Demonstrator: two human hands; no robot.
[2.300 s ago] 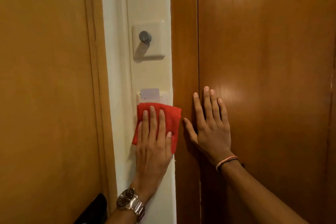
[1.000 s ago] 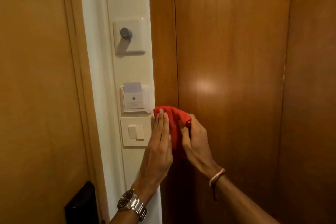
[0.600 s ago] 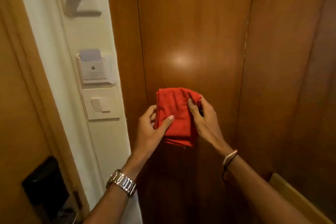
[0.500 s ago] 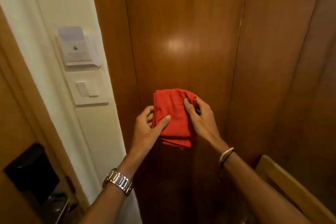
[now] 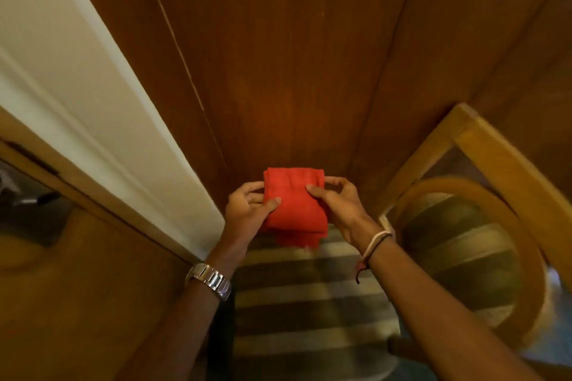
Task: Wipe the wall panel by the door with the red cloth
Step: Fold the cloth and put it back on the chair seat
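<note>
Brown wood panelling fills our view; our left hand and right hand pinch the folded red cloth between thumbs and fingers.

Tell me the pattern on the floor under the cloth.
Stripes, dark and pale bands, on the floor; head view.

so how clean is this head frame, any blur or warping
Head view: the red cloth and both hands, left hand and right hand, read fairly sharp; the wooden chair at right smears with motion blur; the wide lens splays the white wall strip and wood panels; lighting is dim and warm.
</note>
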